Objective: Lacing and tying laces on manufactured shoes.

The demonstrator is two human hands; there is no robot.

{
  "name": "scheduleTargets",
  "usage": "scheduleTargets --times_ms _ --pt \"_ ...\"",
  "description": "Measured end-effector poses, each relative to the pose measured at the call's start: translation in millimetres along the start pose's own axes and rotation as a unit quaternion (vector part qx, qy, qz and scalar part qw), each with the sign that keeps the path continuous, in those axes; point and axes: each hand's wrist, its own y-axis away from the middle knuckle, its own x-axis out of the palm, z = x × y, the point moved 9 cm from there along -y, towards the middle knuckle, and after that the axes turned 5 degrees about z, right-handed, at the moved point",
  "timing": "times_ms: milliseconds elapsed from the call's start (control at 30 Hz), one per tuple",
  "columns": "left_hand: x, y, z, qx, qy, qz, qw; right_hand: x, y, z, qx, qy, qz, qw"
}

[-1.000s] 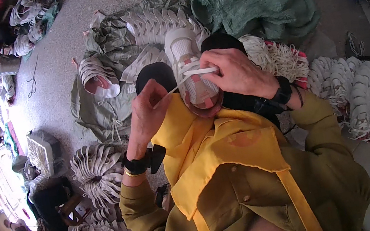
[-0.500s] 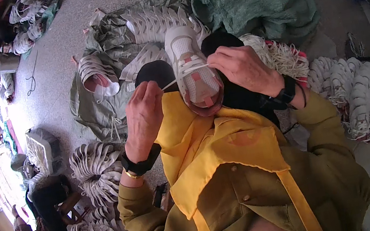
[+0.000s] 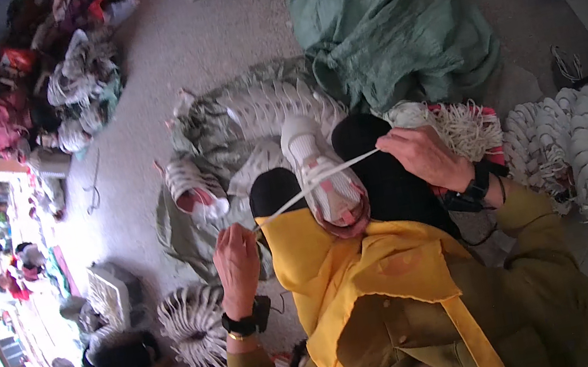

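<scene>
White shoe [image 3: 305,146] is resting between the person's two dark-clad knees, left knee [image 3: 275,187] and right knee [image 3: 360,136]. Its long axis is running away from the body, leaning a little left at the far end; toe is pointing outward, pink-lined opening facing the wearer's lap. A white lace [image 3: 286,206] is slanting taut across its top, rising from left to right. Left hand [image 3: 237,260] is pinching the lower end, fingers curled, beside the left knee. Right hand [image 3: 423,157] is pinching the other end higher up, beyond the right knee. Yellow apron [image 3: 313,247] is covering the lap. Beyond the toe, a row of pale shoe uppers [image 3: 280,103] is lying on a grey-green sheet [image 3: 182,238]; a green sack [image 3: 392,25] is slumping farther out, to the right.
</scene>
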Motion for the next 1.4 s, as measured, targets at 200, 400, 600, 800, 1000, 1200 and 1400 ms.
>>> scheduleTargets --times_ms 200,400,600,800,1000,1200,1400 --pt "-18.6 6.9 14.2 0.015 -0.028 -0.04 0.999 -9.9 16.0 -26.1 0.032 0.001 -0.027 0.999" --pt "-46.3 12.7 40.1 -0.026 -0.024 -0.054 0.998 -25.5 32.0 -44.1 0.055 0.004 -0.061 0.997" --pt "-81.6 28.7 75.3 -0.067 -0.068 -0.083 0.992 -46.8 56.9 -75.1 0.098 -0.014 -0.102 0.99" --pt "-112.5 65.6 129.9 -0.117 -0.07 -0.132 0.982 -61.1 83.5 -113.9 0.161 0.001 -0.12 0.98" --pt "-134.4 94.7 173.0 -0.141 -0.083 -0.164 0.973 -70.7 109.3 -159.1 0.187 0.02 -0.158 0.969" --pt "-144.5 109.4 189.7 -0.19 -0.076 -0.177 0.963 -78.5 128.4 -192.5 0.25 0.006 -0.171 0.953" --pt "-149.8 121.8 229.4 -0.189 -0.095 -0.179 0.961 -80.2 132.8 -211.2 0.287 -0.027 -0.173 0.942"
